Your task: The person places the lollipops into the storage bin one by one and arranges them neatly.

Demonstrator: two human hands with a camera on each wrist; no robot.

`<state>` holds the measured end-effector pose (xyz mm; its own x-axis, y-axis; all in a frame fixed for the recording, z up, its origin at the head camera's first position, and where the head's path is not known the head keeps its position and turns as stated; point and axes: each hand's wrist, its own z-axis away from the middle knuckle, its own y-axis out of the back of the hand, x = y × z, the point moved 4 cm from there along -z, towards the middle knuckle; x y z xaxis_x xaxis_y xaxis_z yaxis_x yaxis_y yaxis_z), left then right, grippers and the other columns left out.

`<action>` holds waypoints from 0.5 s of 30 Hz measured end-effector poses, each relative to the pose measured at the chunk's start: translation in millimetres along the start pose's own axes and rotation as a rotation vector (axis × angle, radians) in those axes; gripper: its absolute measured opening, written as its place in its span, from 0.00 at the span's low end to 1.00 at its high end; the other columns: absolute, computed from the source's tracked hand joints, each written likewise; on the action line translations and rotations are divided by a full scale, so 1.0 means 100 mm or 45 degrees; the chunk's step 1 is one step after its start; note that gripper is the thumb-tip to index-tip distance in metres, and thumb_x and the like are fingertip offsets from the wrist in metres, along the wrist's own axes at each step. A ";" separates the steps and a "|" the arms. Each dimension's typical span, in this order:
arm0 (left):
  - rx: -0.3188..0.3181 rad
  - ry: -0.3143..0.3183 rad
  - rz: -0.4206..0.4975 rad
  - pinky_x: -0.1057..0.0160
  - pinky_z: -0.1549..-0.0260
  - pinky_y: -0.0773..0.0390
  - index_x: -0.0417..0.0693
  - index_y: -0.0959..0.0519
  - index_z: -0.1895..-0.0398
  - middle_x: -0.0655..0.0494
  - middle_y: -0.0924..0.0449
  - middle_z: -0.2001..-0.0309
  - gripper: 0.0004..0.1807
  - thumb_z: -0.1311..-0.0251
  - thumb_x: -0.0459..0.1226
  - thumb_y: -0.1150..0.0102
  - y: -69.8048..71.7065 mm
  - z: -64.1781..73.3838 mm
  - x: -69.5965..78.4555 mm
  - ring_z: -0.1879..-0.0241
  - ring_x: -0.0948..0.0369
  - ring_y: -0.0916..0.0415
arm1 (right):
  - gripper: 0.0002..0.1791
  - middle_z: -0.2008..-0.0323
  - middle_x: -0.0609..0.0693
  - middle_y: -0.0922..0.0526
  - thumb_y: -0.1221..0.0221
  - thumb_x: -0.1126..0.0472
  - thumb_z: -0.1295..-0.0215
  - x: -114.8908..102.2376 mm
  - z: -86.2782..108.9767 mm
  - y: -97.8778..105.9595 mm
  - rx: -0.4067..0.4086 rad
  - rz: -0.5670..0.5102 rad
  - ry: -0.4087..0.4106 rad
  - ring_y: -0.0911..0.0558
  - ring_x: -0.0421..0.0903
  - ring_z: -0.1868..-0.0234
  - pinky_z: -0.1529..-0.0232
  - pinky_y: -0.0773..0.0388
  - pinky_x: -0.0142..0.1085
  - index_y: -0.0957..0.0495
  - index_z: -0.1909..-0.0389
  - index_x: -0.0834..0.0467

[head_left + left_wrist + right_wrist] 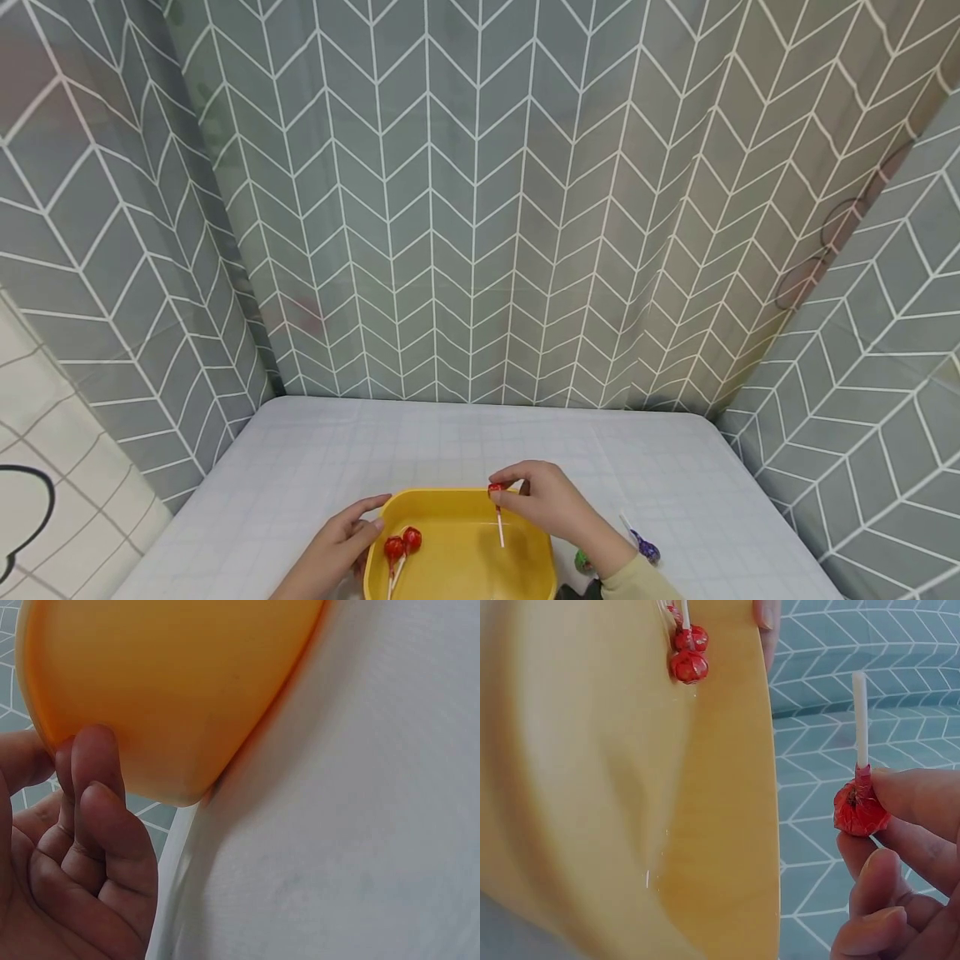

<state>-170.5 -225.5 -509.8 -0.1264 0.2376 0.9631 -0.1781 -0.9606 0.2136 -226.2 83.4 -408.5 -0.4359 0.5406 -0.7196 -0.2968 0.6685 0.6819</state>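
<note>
A red-wrapped lollipop [861,810] is pinched by its candy head between the thumb and fingers of my right hand [551,502]. In the head view its white stick points down over the far right part of a yellow tray [472,493]. My left hand [341,537] grips the tray's left rim, thumb at the edge and fingers on the outer wall, as the left wrist view [97,847] shows from below. Inside the tray, on its left side, two more red lollipops [412,539] lie side by side, sticks toward me.
Right of the tray, partly behind my right forearm, lie a purple-wrapped lollipop [648,548] and a green-wrapped one [582,562]. A black object [579,591] shows at the bottom edge. The white-covered table [315,450] ends at patterned grey curtains [480,250].
</note>
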 end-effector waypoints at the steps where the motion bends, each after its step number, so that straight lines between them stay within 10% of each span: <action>1: 0.001 0.000 -0.001 0.64 0.73 0.22 0.41 0.39 0.27 0.48 0.21 0.69 0.38 0.32 0.53 0.44 0.00 0.00 0.00 0.76 0.53 0.26 | 0.12 0.64 0.36 0.17 0.34 0.49 0.37 -0.01 -0.01 -0.01 -0.002 0.002 0.002 0.27 0.40 0.78 0.79 0.30 0.31 0.13 0.57 0.51; 15: 0.016 0.011 0.011 0.64 0.74 0.22 0.41 0.38 0.27 0.48 0.23 0.72 0.37 0.31 0.52 0.43 -0.01 0.01 0.03 0.77 0.54 0.26 | 0.09 0.66 0.35 0.18 0.34 0.50 0.37 -0.09 -0.10 -0.06 -0.055 0.033 -0.019 0.26 0.41 0.75 0.73 0.27 0.33 0.13 0.60 0.49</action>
<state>-169.9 -224.2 -506.9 -0.1361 0.2306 0.9635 -0.1650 -0.9642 0.2075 -228.6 69.3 -404.6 -0.4309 0.5651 -0.7035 -0.3220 0.6320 0.7049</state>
